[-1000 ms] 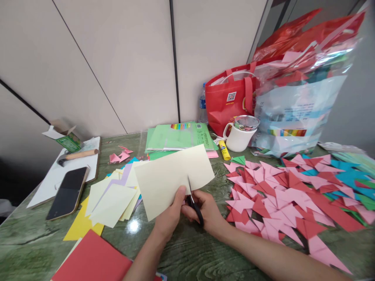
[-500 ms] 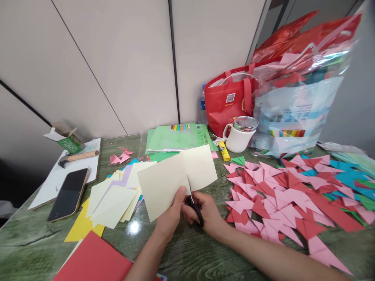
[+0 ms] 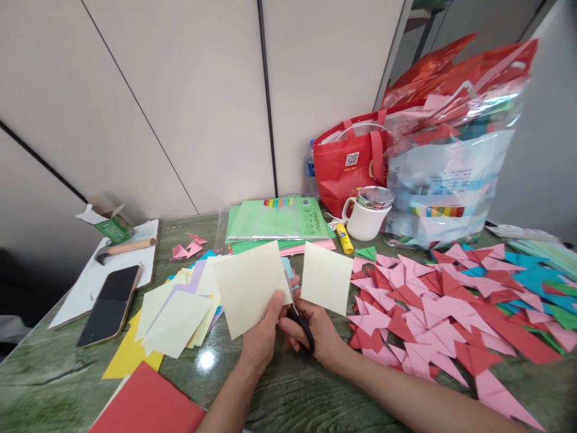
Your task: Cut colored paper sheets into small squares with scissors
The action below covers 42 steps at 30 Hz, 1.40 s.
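My left hand (image 3: 264, 337) pinches a cream sheet of paper (image 3: 247, 288) near its lower right corner, thumb on top. In my right hand (image 3: 322, 331) is a pair of scissors (image 3: 305, 329) with black handles, its blades pointing up along the sheet's right edge. A smaller cream paper piece (image 3: 327, 278) is separate, just above my right hand; whether fingers touch it I cannot tell. Cream, lilac and yellow papers (image 3: 178, 322) lie left of my hands. Pink and red folded paper pieces (image 3: 433, 313) are spread out to the right.
Green paper packs (image 3: 279, 219) lie at the back, near a glue stick (image 3: 344, 239) and a white mug (image 3: 366, 221). Behind stand a red bag (image 3: 345, 174) and a full clear bag (image 3: 446, 180). On the left are a phone (image 3: 109, 307), a hammer (image 3: 128, 247) and red paper (image 3: 148, 403).
The cream sheet, earlier joined above the scissors' cut, is now in two separate parts. The smaller part has shifted right and down. Both hands keep their holds.
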Motion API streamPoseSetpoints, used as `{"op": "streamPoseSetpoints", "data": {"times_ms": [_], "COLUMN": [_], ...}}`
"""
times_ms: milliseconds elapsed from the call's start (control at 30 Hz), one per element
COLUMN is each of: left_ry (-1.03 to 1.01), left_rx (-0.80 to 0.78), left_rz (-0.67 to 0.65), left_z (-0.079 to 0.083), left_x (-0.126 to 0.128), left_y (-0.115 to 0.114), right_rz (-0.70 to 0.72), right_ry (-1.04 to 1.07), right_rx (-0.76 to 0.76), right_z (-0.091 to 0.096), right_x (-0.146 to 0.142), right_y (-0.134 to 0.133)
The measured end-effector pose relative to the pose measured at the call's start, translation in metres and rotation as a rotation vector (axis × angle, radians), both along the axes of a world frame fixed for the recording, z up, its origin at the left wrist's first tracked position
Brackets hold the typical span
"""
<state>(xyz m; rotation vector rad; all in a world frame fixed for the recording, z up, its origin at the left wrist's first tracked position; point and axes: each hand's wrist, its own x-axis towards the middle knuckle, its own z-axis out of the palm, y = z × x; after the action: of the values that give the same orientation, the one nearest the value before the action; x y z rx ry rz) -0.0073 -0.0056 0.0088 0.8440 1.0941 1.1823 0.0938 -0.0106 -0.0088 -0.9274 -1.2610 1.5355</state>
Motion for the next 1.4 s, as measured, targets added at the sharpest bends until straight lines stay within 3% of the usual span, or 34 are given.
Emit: {"op": "streamPoseSetpoints", "data": {"times_ms": [100,233,400,500,600,800,1133,1267,1400], "left_ry": [-0.112,-0.123,-0.051,-0.017,0.021,0.057,0.071,0.046,0.036], "left_rx": [0.003,0.011,-0.01,-0.035,-0.015,-0.115,-0.09,-0.117,-0.082], "left_rz": [-0.112,0.047,0.119,0.096,0.142,0.135,0.129,0.125,0.102], "left_z": [0.008,0.01,0.004,-0.001,-0.005,-0.005,-0.002,-0.005,-0.005], "left_x": [0.001,-0.001,-0.005,-0.005,-0.005,-0.006,-0.005,-0.006,-0.008], "left_y": [0.002,0.008,0.014,0.014,0.014,0.016,0.015,0.016,0.016], "right_rz": [0.017,-0.001,-0.402,-0.613,-0.635,-0.544,-0.508,-0.528,-0.417], "right_ry": [-0.009,-0.102,-0.377,-0.532,-0.679,-0.783,-0.758,-0.617,-0.331], "right_rx": [0.002,0.098,0.689,0.866,0.84,0.607,0.423,0.508,0.761], "right_z": [-0.003,-0.003,-0.003,-0.004,-0.002,-0.003,-0.02,-0.013,-0.007], "right_x": [0.0,-0.002,0.002,0.008,0.011,0.002,0.006,0.006,0.007], "right_y": [0.002,-0.005,-0.013,-0.008,-0.003,-0.004,0.004,0.002,-0.007]}}
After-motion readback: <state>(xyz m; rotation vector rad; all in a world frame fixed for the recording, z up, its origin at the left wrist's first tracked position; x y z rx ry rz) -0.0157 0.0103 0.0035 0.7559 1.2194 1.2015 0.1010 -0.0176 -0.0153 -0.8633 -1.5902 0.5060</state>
